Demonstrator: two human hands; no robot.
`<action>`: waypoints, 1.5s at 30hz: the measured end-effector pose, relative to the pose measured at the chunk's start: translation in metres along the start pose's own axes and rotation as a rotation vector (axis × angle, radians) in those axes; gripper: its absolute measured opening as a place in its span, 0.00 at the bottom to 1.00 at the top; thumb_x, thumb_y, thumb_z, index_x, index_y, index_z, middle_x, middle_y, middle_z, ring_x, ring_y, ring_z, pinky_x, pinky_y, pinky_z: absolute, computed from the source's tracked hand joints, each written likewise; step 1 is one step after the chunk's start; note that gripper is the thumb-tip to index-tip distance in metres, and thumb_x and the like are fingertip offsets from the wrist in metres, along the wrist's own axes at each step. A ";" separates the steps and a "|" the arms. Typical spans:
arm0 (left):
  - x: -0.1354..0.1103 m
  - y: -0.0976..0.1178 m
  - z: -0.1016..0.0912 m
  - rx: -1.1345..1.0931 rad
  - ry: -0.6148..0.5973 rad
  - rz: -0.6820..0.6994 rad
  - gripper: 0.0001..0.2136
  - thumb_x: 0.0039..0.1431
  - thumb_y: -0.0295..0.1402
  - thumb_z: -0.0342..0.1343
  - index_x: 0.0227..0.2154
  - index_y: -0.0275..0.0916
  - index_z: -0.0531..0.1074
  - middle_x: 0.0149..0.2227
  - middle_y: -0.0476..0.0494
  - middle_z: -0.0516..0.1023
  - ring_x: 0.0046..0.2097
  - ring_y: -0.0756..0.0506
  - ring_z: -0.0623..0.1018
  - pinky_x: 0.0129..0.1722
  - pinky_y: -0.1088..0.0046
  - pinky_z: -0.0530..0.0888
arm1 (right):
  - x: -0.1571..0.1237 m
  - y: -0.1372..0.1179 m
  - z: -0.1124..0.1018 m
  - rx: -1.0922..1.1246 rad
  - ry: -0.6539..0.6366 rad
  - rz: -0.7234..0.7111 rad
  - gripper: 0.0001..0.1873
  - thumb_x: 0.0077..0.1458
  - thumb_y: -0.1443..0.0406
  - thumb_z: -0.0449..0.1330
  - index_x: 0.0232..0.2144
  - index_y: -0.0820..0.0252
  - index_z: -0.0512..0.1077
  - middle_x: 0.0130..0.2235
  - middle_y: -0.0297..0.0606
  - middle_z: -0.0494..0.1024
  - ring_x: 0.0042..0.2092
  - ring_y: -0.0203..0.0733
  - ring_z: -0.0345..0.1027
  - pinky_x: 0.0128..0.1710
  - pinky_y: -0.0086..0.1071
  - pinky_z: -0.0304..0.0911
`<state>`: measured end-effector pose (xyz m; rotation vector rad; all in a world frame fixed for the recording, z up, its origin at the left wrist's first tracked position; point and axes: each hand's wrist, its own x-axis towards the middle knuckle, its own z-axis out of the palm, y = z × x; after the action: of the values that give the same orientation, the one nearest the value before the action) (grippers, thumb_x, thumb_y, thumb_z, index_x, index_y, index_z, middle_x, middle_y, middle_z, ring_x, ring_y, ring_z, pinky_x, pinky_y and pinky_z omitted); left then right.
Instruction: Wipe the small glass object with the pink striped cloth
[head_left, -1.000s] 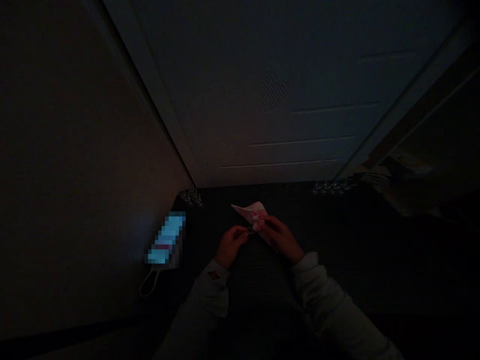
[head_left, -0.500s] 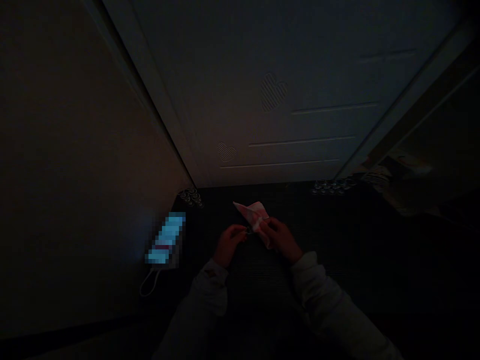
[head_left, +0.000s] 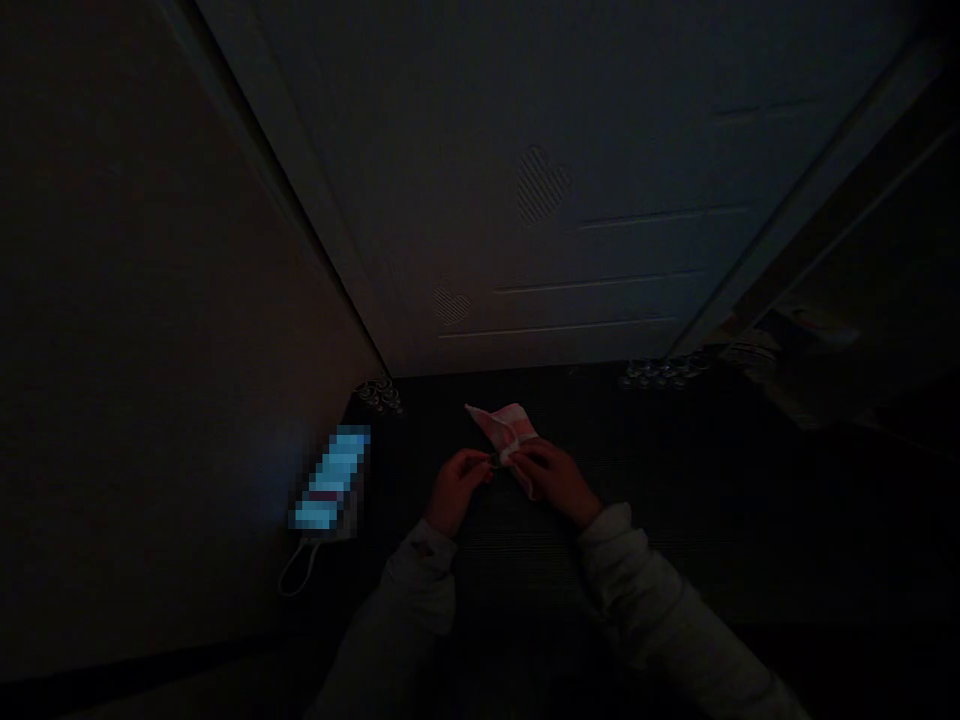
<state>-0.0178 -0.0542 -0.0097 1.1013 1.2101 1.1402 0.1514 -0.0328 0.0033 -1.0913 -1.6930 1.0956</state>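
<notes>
My right hand (head_left: 559, 482) pinches a pink and white cloth (head_left: 511, 420), whose pointed corner spreads out beyond the fingers. My left hand (head_left: 454, 490) is closed at the fingertips on a small ring-shaped thing (head_left: 495, 461); the dark hides its detail. A bunched part of the cloth touches or nearly touches this small thing between the two hands. Both hands are just above a dark table (head_left: 525, 560).
Several small shiny rings (head_left: 379, 396) are grouped at the back left, and more rings (head_left: 660, 373) at the back right. A glowing phone (head_left: 334, 475), blurred out, rests at left. A white panel (head_left: 465, 230) with heart patterns stands behind.
My right hand has shifted slightly left with the cloth, closer to my left fingertips. My left hand has barely moved. The picture has grown a little darker.
</notes>
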 end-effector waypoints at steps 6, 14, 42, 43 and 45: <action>0.000 -0.001 0.000 -0.023 0.023 -0.009 0.09 0.46 0.34 0.54 0.31 0.37 0.68 0.24 0.50 0.71 0.28 0.52 0.70 0.31 0.76 0.65 | -0.001 -0.002 -0.001 -0.031 -0.114 -0.137 0.11 0.50 0.62 0.53 0.37 0.57 0.69 0.40 0.37 0.68 0.42 0.38 0.61 0.43 0.32 0.56; -0.002 0.001 -0.002 0.032 -0.042 -0.016 0.08 0.46 0.34 0.54 0.30 0.36 0.68 0.22 0.51 0.71 0.27 0.51 0.70 0.31 0.74 0.65 | -0.003 -0.002 -0.002 -0.123 -0.164 -0.102 0.07 0.48 0.61 0.55 0.28 0.60 0.68 0.30 0.34 0.66 0.33 0.35 0.61 0.33 0.28 0.57; -0.002 0.004 -0.003 0.035 -0.136 -0.037 0.10 0.46 0.33 0.53 0.32 0.34 0.68 0.21 0.50 0.70 0.24 0.52 0.69 0.28 0.75 0.65 | -0.004 -0.001 0.001 -0.108 -0.199 -0.068 0.07 0.47 0.63 0.55 0.31 0.58 0.69 0.34 0.35 0.72 0.39 0.38 0.64 0.39 0.31 0.58; -0.003 0.005 -0.002 0.040 -0.137 -0.035 0.10 0.46 0.33 0.54 0.32 0.35 0.68 0.21 0.50 0.70 0.24 0.52 0.68 0.28 0.75 0.65 | -0.004 -0.002 0.001 -0.110 -0.195 -0.063 0.07 0.47 0.63 0.55 0.30 0.58 0.69 0.33 0.34 0.72 0.37 0.37 0.64 0.37 0.30 0.58; -0.003 0.006 -0.002 0.042 -0.137 -0.039 0.10 0.45 0.33 0.55 0.32 0.35 0.68 0.22 0.50 0.70 0.25 0.52 0.68 0.28 0.75 0.65 | -0.005 -0.003 0.002 -0.118 -0.181 -0.049 0.06 0.47 0.63 0.55 0.29 0.59 0.68 0.31 0.33 0.71 0.34 0.36 0.64 0.34 0.29 0.58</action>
<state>-0.0199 -0.0561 -0.0034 1.1637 1.1486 0.9974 0.1502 -0.0384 0.0048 -1.0435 -1.9378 1.1026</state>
